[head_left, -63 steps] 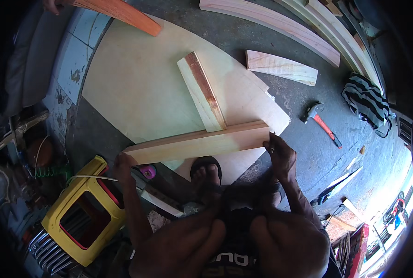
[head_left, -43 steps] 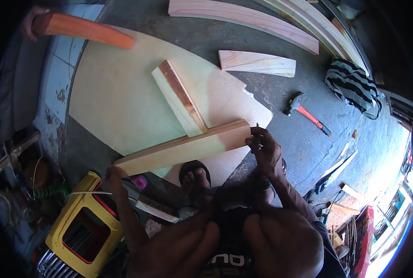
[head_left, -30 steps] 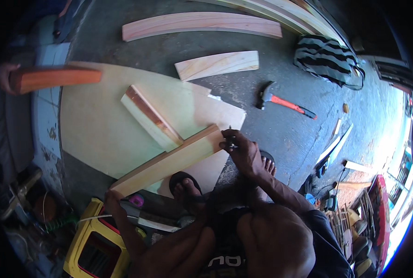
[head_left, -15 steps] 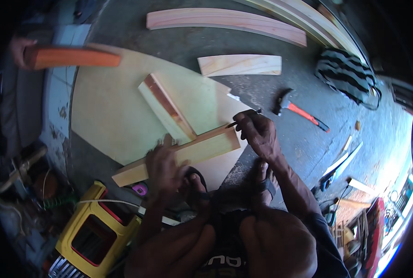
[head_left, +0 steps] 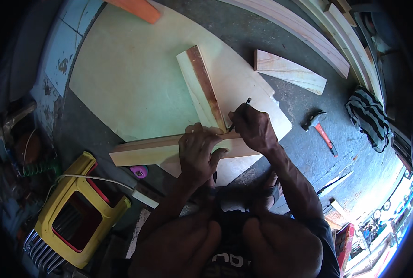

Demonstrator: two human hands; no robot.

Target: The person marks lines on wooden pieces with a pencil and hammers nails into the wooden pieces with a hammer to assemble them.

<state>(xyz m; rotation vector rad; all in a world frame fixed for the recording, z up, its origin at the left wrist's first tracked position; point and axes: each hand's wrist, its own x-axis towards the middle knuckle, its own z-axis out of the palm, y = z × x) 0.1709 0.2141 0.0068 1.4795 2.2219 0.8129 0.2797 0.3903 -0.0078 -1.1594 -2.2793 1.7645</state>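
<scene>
A pale wooden plank [head_left: 141, 153] lies crosswise in front of me, on its edge. My left hand [head_left: 199, 150] is closed over it, fingers on its far side and thumb on the near face. A shorter wood piece [head_left: 197, 88] with a brown edge meets its far side at an angle. My right hand [head_left: 255, 126] pinches what looks like a dark pencil [head_left: 248, 100]. Its lower end is down at the plank's top edge, beside the end of the shorter piece; the exact tip is hard to make out.
Under the wood lies a pale board sheet [head_left: 137, 83]. A claw hammer [head_left: 322, 133], a wood offcut [head_left: 292, 72] and a striped cloth [head_left: 368, 118] are to the right. A yellow plastic frame [head_left: 76, 213], purple tape measure [head_left: 139, 172] and white power strip [head_left: 144, 196] are at near left.
My left hand has settled onto the plank. My right hand has brought the pencil down to where the two pieces meet. The view has shifted, leaving the orange piece at the upper edge.
</scene>
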